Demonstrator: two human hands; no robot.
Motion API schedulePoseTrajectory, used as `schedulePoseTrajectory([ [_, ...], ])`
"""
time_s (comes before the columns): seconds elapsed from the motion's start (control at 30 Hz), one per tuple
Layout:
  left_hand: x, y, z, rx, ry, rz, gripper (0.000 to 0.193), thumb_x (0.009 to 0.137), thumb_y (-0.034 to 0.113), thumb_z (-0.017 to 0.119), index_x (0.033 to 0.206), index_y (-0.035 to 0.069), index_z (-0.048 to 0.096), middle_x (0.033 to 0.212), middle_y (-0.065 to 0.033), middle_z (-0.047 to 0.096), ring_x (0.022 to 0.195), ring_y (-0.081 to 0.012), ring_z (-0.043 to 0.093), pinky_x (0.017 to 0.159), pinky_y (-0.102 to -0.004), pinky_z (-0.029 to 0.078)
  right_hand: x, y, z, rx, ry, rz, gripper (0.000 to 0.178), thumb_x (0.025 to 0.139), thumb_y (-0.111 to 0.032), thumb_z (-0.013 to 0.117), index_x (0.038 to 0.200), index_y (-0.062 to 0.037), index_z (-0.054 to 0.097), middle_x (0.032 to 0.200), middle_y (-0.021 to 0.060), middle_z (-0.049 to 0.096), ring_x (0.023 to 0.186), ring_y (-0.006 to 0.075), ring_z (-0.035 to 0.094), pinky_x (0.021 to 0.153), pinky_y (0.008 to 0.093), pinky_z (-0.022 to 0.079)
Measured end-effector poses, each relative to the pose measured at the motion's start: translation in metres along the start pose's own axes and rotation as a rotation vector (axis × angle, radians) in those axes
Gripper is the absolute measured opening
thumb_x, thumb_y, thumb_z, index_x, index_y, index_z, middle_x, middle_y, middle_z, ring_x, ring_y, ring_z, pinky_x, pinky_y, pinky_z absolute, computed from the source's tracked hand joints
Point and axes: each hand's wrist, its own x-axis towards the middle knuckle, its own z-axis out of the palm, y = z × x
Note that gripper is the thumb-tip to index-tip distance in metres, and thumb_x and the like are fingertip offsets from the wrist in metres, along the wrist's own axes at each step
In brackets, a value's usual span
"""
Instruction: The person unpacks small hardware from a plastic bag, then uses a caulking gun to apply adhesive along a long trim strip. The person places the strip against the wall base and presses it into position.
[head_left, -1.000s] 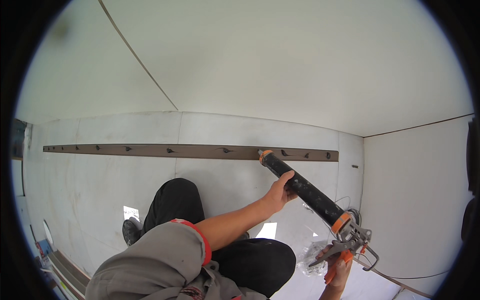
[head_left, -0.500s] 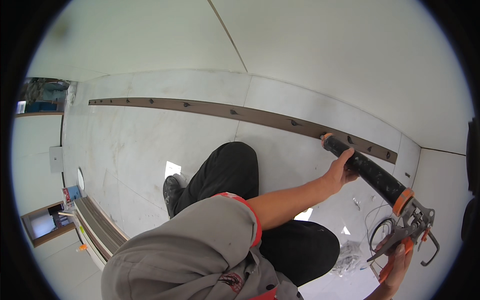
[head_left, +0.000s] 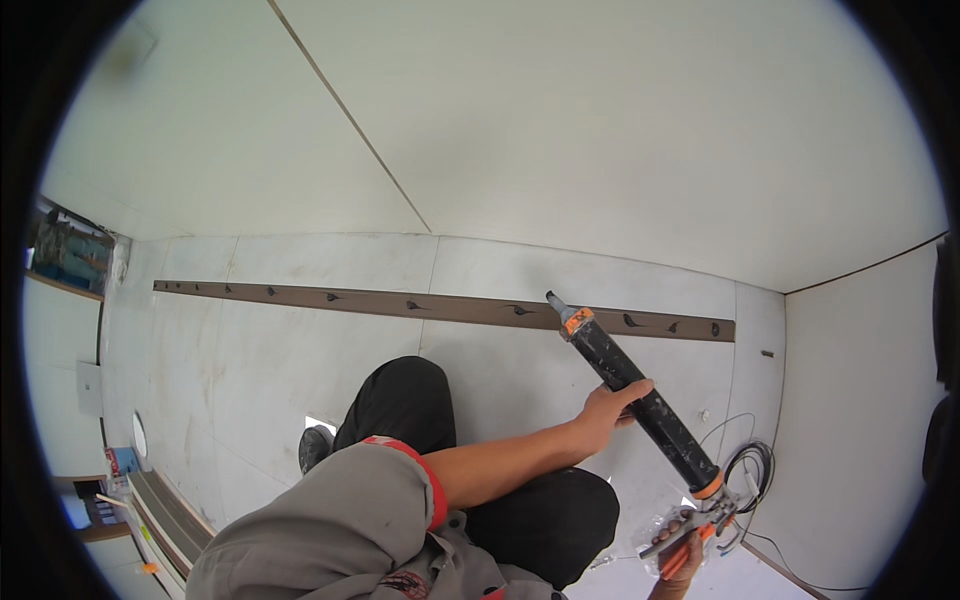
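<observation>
A black caulking gun point(head_left: 655, 418) with orange collars slants across the right half, its dark-tipped nozzle point(head_left: 557, 300) up and to the left. My left hand point(head_left: 610, 408) wraps round the middle of its barrel. At the lower end, my right hand point(head_left: 680, 550) grips the orange handle, with the metal lever beside its fingers. Behind the nozzle lies a long brown strip point(head_left: 460, 308) on the floor, dotted with several dark blobs of adhesive point(head_left: 520, 310). The nozzle tip appears just above the strip; whether it touches anything cannot be told.
White wall panels point(head_left: 600, 130) rise beyond the strip. Coiled black cable point(head_left: 755, 468) and clear plastic wrap point(head_left: 655, 528) lie near my right hand. Stacked long boards point(head_left: 170, 510) rest at lower left, near a red and blue box point(head_left: 122, 461). My bent knees point(head_left: 400, 400) stand between me and the strip.
The gun's nozzle has come up off the strip and now shows fully. My view has tilted upward, with more wall in sight. Both hands keep hold of the gun.
</observation>
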Motion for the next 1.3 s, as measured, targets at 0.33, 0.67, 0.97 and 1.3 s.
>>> schedulePoseTrajectory([
  [0.33,-0.012,0.049,-0.034,0.001,0.056,0.111,0.029,0.093,0.033,0.071,0.109,0.010,0.066,0.110,-0.0034,0.070,0.106,-0.0180,0.065,0.099,-0.0382,0.050,0.057,0.018,0.005,-0.007,-0.073,0.166,0.054,0.091,-0.025,0.065,0.137,-0.0013,0.047,0.108,0.0182,0.066,0.101,0.0366,0.065,0.091,0.0509,0.054],
  [0.67,-0.026,0.044,-0.069,-0.097,0.111,0.191,0.026,0.094,0.032,0.070,0.111,0.014,0.065,0.107,-0.0006,0.070,0.100,-0.0155,0.066,0.092,-0.0351,0.053,0.081,0.001,0.032,-0.186,-0.075,0.158,0.058,0.090,-0.021,0.068,0.138,0.0029,0.046,0.115,0.0244,0.066,0.109,0.0396,0.067,0.089,0.0499,0.058],
  [0.97,-0.022,0.008,-0.093,-0.274,0.202,0.203,0.039,0.094,0.043,0.066,0.110,0.008,0.062,0.106,-0.0062,0.068,0.102,-0.0201,0.066,0.095,-0.0381,0.052,0.082,-0.025,0.087,-0.536,-0.098,0.146,0.051,0.085,-0.011,0.057,0.131,0.0079,0.048,0.104,0.0251,0.068,0.095,0.0351,0.072,0.062,0.0323,0.064],
  [1.3,-0.001,0.008,-0.098,-0.289,0.165,0.206,0.054,0.094,0.055,0.061,0.116,0.006,0.059,0.114,-0.0105,0.067,0.109,-0.0240,0.065,0.100,-0.0423,0.050,0.056,-0.046,0.152,-0.890,-0.018,0.041,0.041,0.092,-0.024,0.061,0.124,0.0026,0.055,0.100,0.0164,0.070,0.082,0.0211,0.070,0.055,0.0262,0.054],
])
